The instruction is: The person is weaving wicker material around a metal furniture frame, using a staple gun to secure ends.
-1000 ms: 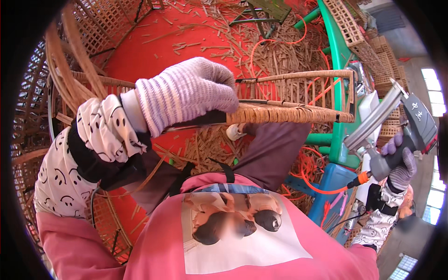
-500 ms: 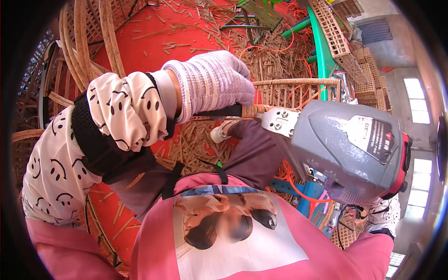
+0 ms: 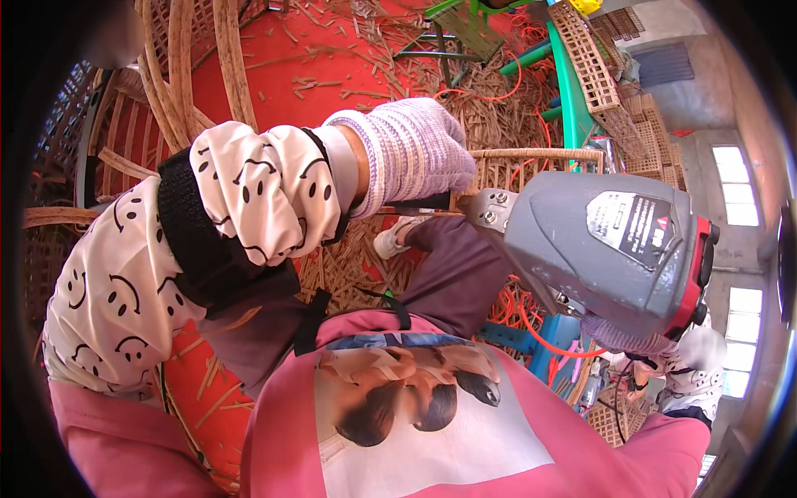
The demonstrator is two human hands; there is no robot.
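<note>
My left hand (image 3: 423, 153), in a purple-and-white striped knit glove, is closed round the edge of a rattan frame (image 3: 540, 155) with upright slats. A dark bar (image 3: 423, 202) shows beneath that hand. My right hand (image 3: 618, 334), in a similar glove and mostly hidden behind the tool, grips a grey nail gun (image 3: 573, 241) with a red end cap. The gun's metal nose (image 3: 486, 207) lies against or very near the frame beside my left fingers; exact contact cannot be made out.
Cut rattan strips (image 3: 490, 104) litter the red floor (image 3: 266, 91). Bent rattan poles (image 3: 178, 66) stand at the left. A green stand (image 3: 573, 91) and woven rattan panels (image 3: 594, 62) are at the far right. An orange hose (image 3: 535, 328) hangs below the gun.
My left hand has shifted right and the nail gun slightly left, so the gap between glove and gun nose has narrowed. The wrapped piece between them is now mostly covered.
</note>
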